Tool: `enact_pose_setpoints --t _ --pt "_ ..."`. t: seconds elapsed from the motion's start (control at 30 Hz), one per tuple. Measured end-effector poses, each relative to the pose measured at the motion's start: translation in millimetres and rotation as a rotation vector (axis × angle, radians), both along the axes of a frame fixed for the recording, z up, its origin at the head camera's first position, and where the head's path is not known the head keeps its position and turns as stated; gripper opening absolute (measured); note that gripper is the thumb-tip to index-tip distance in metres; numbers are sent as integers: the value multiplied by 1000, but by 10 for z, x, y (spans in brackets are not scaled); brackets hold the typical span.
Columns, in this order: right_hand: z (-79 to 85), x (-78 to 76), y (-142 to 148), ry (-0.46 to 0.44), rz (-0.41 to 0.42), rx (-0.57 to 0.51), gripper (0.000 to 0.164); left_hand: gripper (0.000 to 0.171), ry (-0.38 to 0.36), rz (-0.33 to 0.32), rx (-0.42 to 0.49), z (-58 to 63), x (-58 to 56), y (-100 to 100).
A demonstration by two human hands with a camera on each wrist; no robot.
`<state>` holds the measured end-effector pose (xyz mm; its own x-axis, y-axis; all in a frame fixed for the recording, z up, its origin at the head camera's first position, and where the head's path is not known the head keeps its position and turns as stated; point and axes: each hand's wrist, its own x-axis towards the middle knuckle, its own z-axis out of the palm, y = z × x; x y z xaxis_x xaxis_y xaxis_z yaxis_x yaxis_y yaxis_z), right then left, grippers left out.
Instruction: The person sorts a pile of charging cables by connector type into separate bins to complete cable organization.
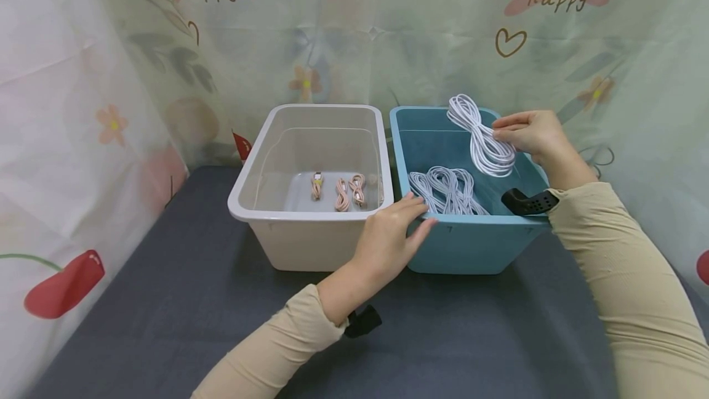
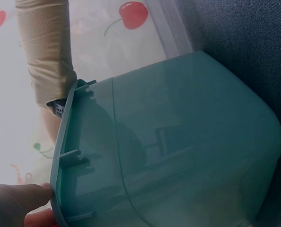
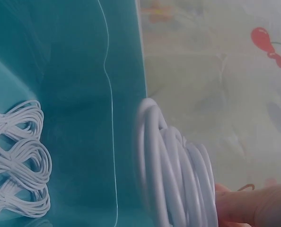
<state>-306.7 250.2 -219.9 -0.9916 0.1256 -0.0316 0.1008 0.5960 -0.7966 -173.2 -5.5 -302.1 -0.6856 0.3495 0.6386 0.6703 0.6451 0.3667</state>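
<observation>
My right hand [image 1: 532, 134] pinches a coiled bundle of white cable [image 1: 480, 134] and holds it up over the right side of the blue bin [image 1: 465, 245]. The bundle's loops fill the lower middle of the right wrist view, fingers at their right side. Several more white cable bundles [image 1: 445, 189] lie side by side inside the blue bin, against its front left. My left hand [image 1: 388, 236] holds that bin's rim at the front left corner. In the left wrist view its thumb [image 2: 29, 196] meets the rim, with part of another finger below.
Left of the blue bin stands a beige bin [image 1: 310, 239] holding three small pinkish cable bundles [image 1: 342, 194]. Both bins rest on a dark grey tabletop [image 1: 183, 325]. A printed curtain [image 1: 371, 36] hangs close behind them.
</observation>
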Motion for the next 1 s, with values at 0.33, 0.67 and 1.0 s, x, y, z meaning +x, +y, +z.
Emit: enact_pose_setpoints --t 0.33,0.67,1.0 --pt "-22 22 61 -69 109 132 54 27 13 -5 7 0 -2 5" --pt "4 41 43 -67 194 146 57 27 14 -5 5 2 11 6" --pt "231 148 -130 9 291 18 58 27 27 -5 -1 -16 2 4"
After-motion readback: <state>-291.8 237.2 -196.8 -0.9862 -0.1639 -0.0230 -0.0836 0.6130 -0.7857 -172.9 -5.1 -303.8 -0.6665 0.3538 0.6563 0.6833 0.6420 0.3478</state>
